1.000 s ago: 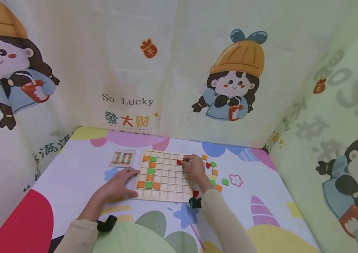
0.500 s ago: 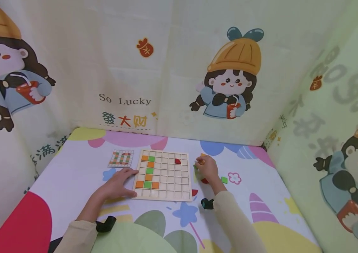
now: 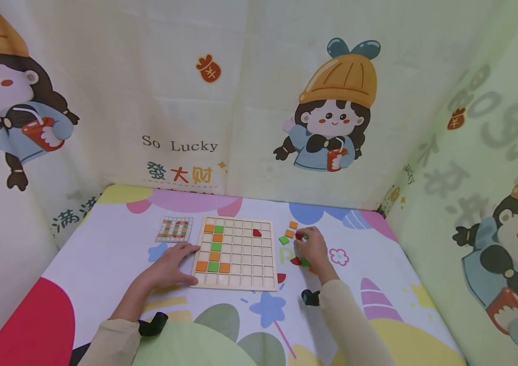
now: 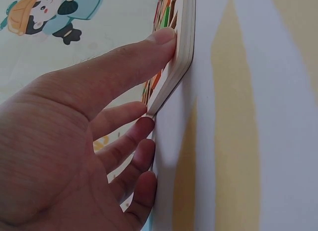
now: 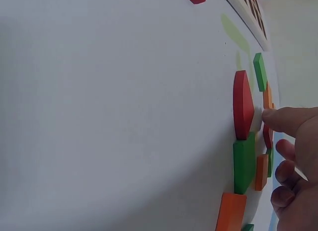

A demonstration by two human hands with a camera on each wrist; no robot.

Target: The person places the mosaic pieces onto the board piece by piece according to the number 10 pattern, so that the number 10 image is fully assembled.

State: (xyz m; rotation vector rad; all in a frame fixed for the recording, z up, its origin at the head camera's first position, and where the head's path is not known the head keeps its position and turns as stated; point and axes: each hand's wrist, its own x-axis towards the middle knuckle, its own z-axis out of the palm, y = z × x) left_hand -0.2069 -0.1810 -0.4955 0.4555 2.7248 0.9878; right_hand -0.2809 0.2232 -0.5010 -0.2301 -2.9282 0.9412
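left hand [image 3: 172,267]: fingers straight, pressed against the wooden grid board's [image 3: 236,254] left edge
right hand [image 3: 314,247]: fingertips pinching a red tile [image 3: 299,236] — among loose tiles right of the board
table mat [image 3: 103,249]: underneath

The wooden grid board [image 3: 236,254] lies flat, bearing a column of orange and green squares and one red quarter-round. Loose tiles [image 3: 293,234], orange, green and red, lie scattered just right of it, perhaps some overlapping.

One grid board [image 3: 236,254], one pattern card [image 3: 175,229], two hands [image 3: 314,248]
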